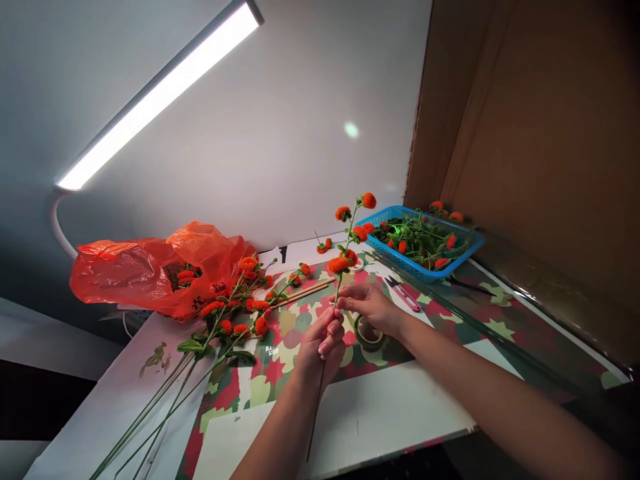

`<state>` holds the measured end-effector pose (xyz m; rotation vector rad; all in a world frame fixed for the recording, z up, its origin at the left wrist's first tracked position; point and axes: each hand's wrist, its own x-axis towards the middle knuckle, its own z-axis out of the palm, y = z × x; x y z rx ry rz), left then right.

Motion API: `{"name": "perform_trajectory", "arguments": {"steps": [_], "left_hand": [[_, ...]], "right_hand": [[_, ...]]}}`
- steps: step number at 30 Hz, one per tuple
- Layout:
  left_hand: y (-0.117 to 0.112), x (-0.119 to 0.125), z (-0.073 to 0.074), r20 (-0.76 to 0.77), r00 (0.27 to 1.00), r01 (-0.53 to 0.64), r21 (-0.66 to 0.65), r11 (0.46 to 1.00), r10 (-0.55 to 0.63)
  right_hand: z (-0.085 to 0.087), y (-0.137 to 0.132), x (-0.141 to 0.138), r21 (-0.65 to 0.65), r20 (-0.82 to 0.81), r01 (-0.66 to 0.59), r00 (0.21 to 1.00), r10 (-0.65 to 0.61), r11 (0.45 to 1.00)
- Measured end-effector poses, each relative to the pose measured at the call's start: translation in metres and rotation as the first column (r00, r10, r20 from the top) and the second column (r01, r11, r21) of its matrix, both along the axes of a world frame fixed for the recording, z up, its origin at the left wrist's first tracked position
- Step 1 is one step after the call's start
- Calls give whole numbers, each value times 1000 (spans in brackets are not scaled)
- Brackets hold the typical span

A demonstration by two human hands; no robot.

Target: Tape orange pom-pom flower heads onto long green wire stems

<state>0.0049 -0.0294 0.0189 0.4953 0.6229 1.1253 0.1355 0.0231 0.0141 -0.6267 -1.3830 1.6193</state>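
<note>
From lower left to upper right, the flower (339, 265) runs from a thin dark stem into a green stalk with round, fuzzy orange blooms and small green leaves. It stands tilted between the two hands, its blooms above them, its bare stem reaching below the left hand (326, 339). That hand is curled, gripping the stem between thumb and fingers. The right hand (369, 307) pinches the stalk, near the roll of tape (371, 346).
</note>
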Motion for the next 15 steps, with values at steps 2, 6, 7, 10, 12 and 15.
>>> {"name": "perform_trajectory", "arguments": {"steps": [2, 6, 7, 10, 12, 15], "left_hand": [[-1, 0, -1, 21, 999, 35, -31, 999, -34], [-2, 3, -6, -350, 928, -89, 137, 987, 132], [-2, 4, -8, -443, 870, -130, 216, 968, 216], [-2, 6, -12, -563, 749, -185, 327, 927, 349], [-2, 6, -14, -528, 781, -198, 300, 933, 335], [-1, 5, -15, -395, 878, -201, 205, 958, 269]], "right_hand": [[-2, 2, 0, -23, -1, -11, 1000, 11, 1000], [-4, 4, -1, -54, 62, 63, 996, -60, 997], [-5, 5, -1, -48, 91, 80, 993, -76, 996], [-6, 6, -2, -21, 159, 98, 983, -93, 995], [-6, 5, -2, -11, 163, 86, 983, -83, 996], [-6, 3, -3, 0, 133, 63, 989, -63, 998]]}}
